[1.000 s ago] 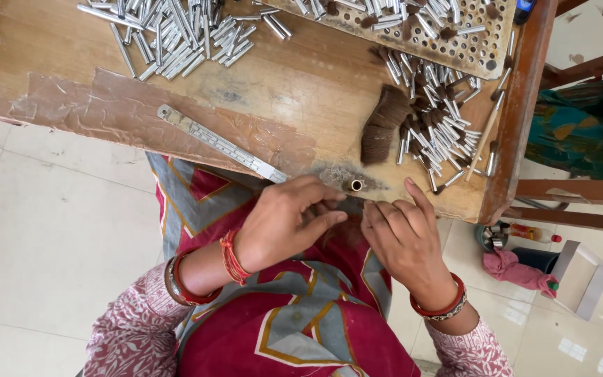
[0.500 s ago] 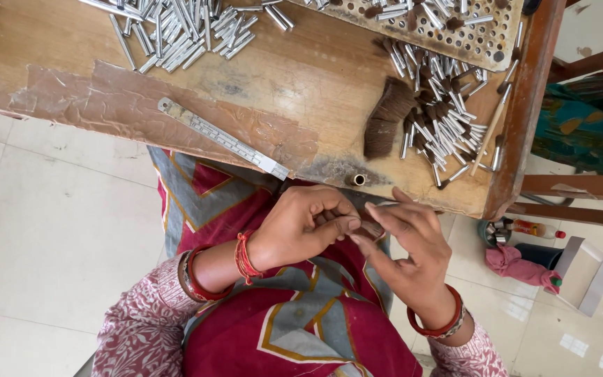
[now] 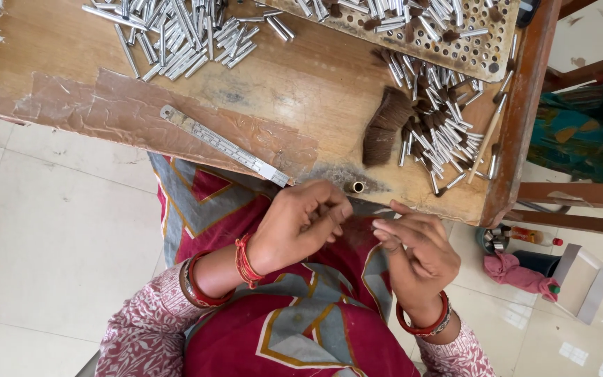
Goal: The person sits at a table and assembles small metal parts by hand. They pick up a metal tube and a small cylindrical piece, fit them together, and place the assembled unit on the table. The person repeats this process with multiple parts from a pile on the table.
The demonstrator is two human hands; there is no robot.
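Observation:
My left hand (image 3: 301, 223) and my right hand (image 3: 413, 255) are close together over my lap, just below the front edge of the wooden table (image 3: 301, 91). The left hand's fingers are curled inward, and whatever lies inside them is hidden. The right hand's thumb and fingertips pinch a small thin piece that is too small to identify. A short brass tube (image 3: 358, 187) stands on the table edge right above the hands. A brown tuft of hair (image 3: 385, 126) lies beside a heap of small metal tubes (image 3: 441, 126).
A second heap of metal tubes (image 3: 183, 31) lies at the table's far left. A metal ruler (image 3: 225, 145) lies slantwise near the front edge. A perforated board (image 3: 469, 42) holds more tubes. On the floor at the right are a pink cloth (image 3: 518, 272), a bottle (image 3: 535, 237) and a box (image 3: 584, 283).
Both hands have drawn back from the table edge toward my lap. The right hand has turned, its fingers now pinched together toward the left hand.

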